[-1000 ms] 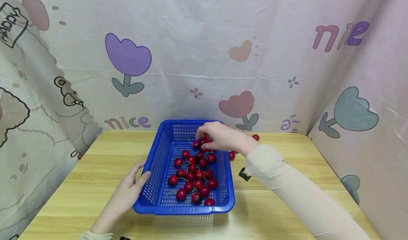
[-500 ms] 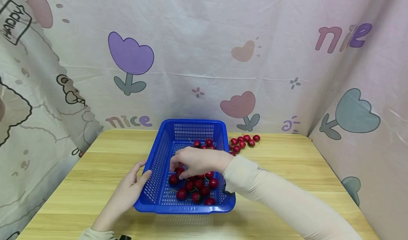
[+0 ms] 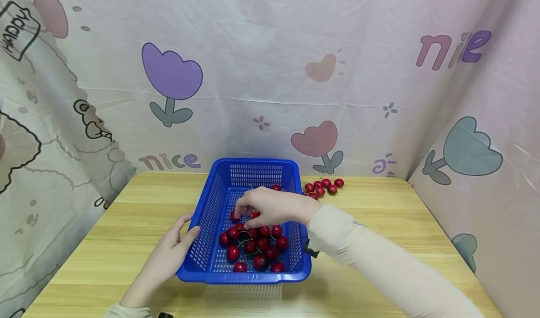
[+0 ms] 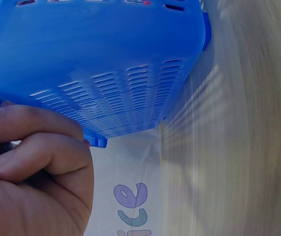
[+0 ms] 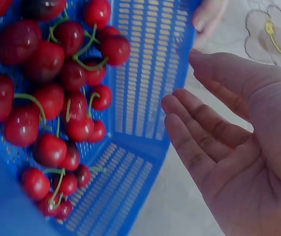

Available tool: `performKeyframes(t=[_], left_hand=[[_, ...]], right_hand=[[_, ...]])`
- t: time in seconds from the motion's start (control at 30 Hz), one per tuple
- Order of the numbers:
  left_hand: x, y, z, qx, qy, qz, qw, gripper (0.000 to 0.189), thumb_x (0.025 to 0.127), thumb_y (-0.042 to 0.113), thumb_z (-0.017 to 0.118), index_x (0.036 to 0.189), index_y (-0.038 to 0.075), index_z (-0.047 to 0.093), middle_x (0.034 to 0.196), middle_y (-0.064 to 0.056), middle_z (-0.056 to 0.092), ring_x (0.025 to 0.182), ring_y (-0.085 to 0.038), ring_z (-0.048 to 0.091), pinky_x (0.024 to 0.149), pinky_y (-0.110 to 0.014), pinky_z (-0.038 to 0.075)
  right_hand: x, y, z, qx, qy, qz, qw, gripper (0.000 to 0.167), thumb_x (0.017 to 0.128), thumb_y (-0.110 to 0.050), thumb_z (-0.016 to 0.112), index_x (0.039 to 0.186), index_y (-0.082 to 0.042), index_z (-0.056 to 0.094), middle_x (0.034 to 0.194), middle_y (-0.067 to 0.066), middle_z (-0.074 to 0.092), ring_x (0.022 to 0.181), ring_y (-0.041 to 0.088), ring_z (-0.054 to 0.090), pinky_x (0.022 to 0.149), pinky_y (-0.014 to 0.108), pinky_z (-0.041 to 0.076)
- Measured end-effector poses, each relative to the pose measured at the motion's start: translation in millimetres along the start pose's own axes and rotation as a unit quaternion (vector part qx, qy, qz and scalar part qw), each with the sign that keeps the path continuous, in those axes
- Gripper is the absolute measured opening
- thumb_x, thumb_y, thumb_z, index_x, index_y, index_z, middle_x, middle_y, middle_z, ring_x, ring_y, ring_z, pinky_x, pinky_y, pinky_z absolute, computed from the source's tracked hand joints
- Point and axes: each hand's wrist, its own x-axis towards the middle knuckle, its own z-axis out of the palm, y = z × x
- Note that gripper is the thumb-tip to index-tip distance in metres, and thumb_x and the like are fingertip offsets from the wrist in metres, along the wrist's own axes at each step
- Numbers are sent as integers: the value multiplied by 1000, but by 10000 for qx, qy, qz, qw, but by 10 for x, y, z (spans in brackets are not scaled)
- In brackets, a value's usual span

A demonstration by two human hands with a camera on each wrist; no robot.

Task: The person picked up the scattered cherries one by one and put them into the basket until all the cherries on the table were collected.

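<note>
A blue perforated plastic basket (image 3: 242,278) stands on the table with many red, green-stemmed cherries (image 3: 264,244) spread over its floor. My left hand (image 3: 170,248) grips the basket's left rim, thumb over the edge. In the left wrist view its curled fingers (image 4: 47,152) lie against the basket's outer wall (image 4: 96,44). Over the middle of the basket hovers my right hand (image 3: 274,206), palm down, hiding some cherries behind it. The right wrist view shows that hand (image 5: 238,137) with relaxed, slightly bent fingers and nothing between them, above the cherries (image 5: 49,150).
Several more cherries (image 3: 326,183) lie on the wooden table (image 3: 371,224) just right of the basket's back corner. A patterned cloth (image 3: 253,74) hangs behind the table and along both sides.
My right hand has come from the basket's back right corner to the front left, then slightly back and right. Cherries at the front left have shifted. The left hand keeps its grip.
</note>
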Motion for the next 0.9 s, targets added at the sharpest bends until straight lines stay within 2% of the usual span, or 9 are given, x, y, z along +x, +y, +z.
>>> performKeyframes(t=[0.27, 0.5, 0.73, 0.9], left_hand=[[-7, 5, 5, -34, 2, -11, 10000, 59, 116, 40, 48, 165, 12, 32, 99, -16, 74, 78, -23, 76, 62, -36, 66], [-1, 5, 13, -55, -6, -48, 10000, 59, 116, 40, 48, 165, 12, 31, 100, -16, 74, 78, -23, 76, 62, -36, 66], [-15, 19, 15, -41, 13, -57, 10000, 58, 116, 40, 48, 165, 13, 33, 98, -16, 74, 78, -23, 76, 62, -36, 66], [-6, 13, 15, 1, 17, -57, 10000, 59, 116, 41, 48, 165, 13, 32, 100, -16, 74, 79, -23, 76, 63, -36, 67]], right_hand=[[-191, 184, -190, 298, 492, 190, 9982, 23, 102, -19, 76, 125, -14, 75, 122, 0, 74, 115, 18, 70, 103, 32, 60], [-368, 393, -320, 319, 844, 397, 9951, 22, 102, -20, 77, 123, -15, 75, 121, -1, 75, 111, 14, 71, 101, 33, 62], [-561, 710, -395, 470, 1187, 833, 9883, 24, 103, -19, 75, 127, -15, 73, 127, 4, 75, 113, 18, 73, 103, 41, 62], [-718, 999, -414, 571, 1525, 1197, 9794, 26, 102, -16, 75, 127, -9, 73, 124, 8, 77, 111, 22, 73, 101, 43, 63]])
